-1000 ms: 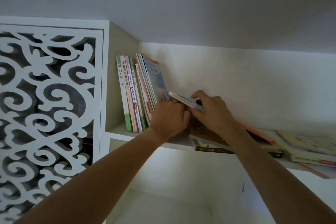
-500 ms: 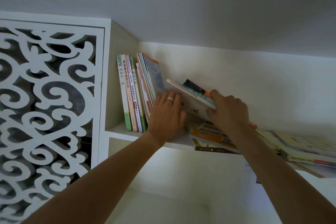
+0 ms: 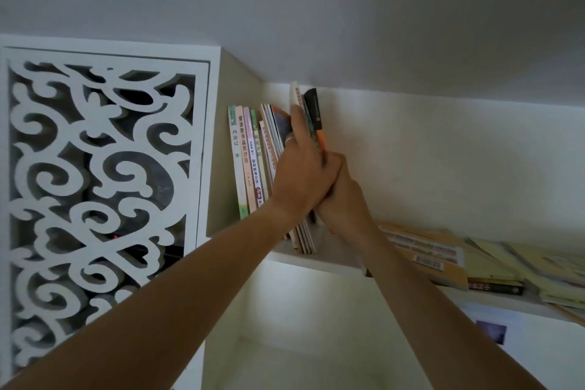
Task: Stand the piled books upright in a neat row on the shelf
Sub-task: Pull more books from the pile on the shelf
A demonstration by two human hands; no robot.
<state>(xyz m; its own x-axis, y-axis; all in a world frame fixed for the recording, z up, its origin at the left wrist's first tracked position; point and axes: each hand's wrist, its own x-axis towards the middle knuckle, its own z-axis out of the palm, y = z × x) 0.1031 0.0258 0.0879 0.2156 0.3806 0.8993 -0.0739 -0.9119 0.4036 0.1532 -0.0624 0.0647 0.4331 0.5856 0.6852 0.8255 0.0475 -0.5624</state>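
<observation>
1. Several books (image 3: 245,161) stood upright at the left end of the shelf (image 3: 316,261), spines outward and packed against the cabinet side wall (image 3: 221,149). That wall served as the bookend, which in my judgement is why the row was started from that end. To the left of it, a white fretwork panel (image 3: 95,193) took no part in the work.

2. The left hand (image 3: 300,174) lay flat, fingers extended upward, against the left face of a small bundle of books (image 3: 311,111) held on end just right of the row. Its palm also pressed toward the leaning books of the row, apparently to keep them from toppling into the gap.

3. The right hand (image 3: 343,196) was closed against the bundle's right side, low down, meeting the left hand so that the bundle was clamped between the two. How far its fingers wrapped round could not be determined, the left hand covering them.

4. The bundle stood close to vertical, its top well above the neighbouring books; whether its foot rested on the board could not be seen.

5. To the right, the remaining pile (image 3: 443,260) lay flat and overlapping, overhanging the shelf's front edge. The task was judged partly complete, with these books outstanding.
</observation>
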